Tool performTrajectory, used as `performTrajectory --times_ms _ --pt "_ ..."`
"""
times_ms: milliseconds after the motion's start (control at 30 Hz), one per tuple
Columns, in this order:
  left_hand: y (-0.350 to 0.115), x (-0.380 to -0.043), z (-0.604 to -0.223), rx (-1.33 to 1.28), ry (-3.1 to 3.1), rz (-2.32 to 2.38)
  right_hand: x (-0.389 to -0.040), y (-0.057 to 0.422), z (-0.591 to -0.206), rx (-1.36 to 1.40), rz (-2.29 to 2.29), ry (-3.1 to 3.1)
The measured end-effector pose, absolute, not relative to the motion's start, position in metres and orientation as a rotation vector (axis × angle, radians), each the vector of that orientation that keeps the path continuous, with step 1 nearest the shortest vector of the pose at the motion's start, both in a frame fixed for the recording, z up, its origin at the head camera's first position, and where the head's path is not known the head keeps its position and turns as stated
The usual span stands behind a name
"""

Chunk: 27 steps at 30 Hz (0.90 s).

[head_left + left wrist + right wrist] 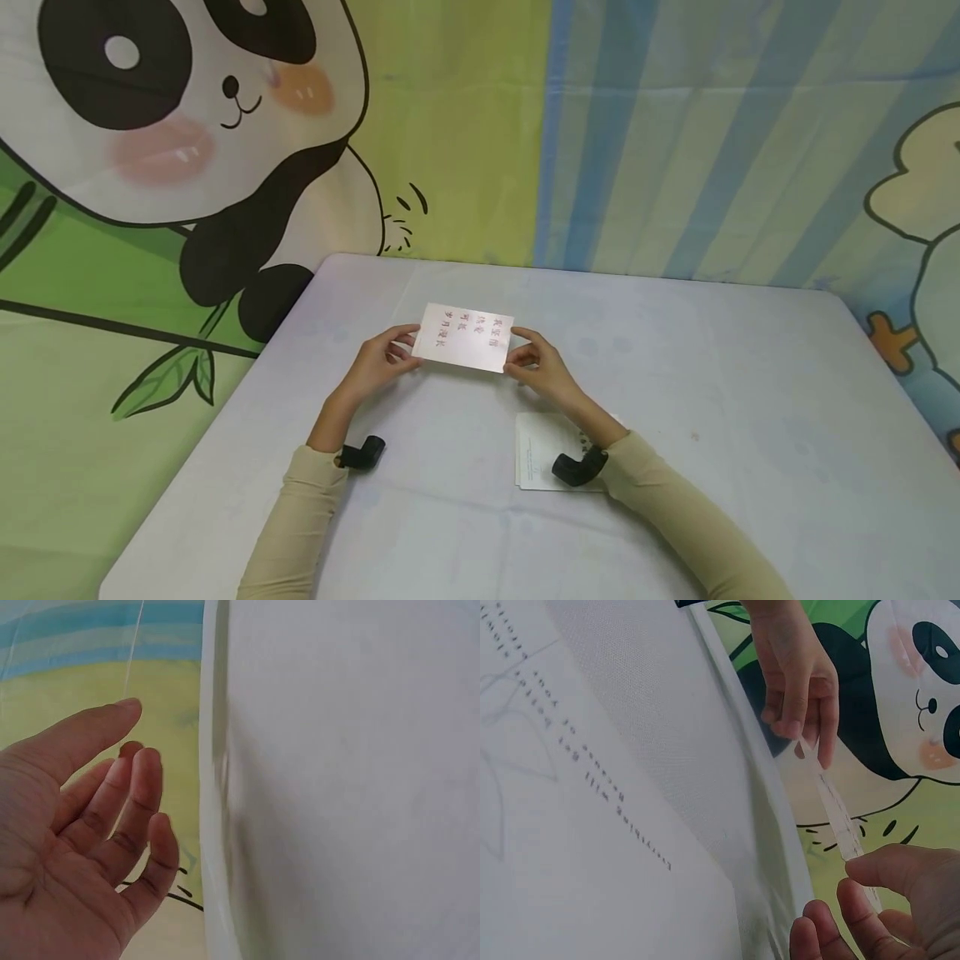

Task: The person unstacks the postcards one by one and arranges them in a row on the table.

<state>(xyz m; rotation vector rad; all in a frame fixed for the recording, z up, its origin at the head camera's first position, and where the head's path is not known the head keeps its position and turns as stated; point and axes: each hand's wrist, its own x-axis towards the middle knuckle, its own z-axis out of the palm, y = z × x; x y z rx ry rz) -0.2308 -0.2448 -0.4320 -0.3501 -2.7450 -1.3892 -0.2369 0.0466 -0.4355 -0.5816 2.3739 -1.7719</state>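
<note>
A white card (pixel 465 337) with columns of reddish characters is held up over the table, tilted slightly. My left hand (pixel 378 362) pinches its left edge between thumb and fingers. At the opposite edge, my right hand (pixel 543 367) grips the card the same way. From the right wrist, the card (pixel 836 814) appears nearly edge-on, stretched between both hands. The left wrist view shows the left hand (pixel 97 832) with its thumb and fingertips meeting at the card's thin edge. Below the right wrist lies a small stack of printed cards (pixel 536 450), partly hidden by the forearm.
A pale cloth covers the table (pixel 712 400). Behind it hangs a backdrop (pixel 465 125) with a cartoon panda and stripes. Black curved devices (pixel 363 452) sit on both wrists. Close to the right wrist camera, the stack's top card (pixel 577 847) shows small lettering and faint line drawing.
</note>
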Motion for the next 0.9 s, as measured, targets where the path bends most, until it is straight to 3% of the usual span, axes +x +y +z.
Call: performTrajectory --times_ms 567,900 --pt "-0.264 -0.230 -0.431 -0.221 -2.968 -1.300 -0.242 0.025 -0.454 -0.626 -1.758 2.296" --pt "-0.271 -0.229 -0.429 -0.131 -3.039 -1.260 -0.226 0.016 -0.428 -0.570 -1.742 2.193"
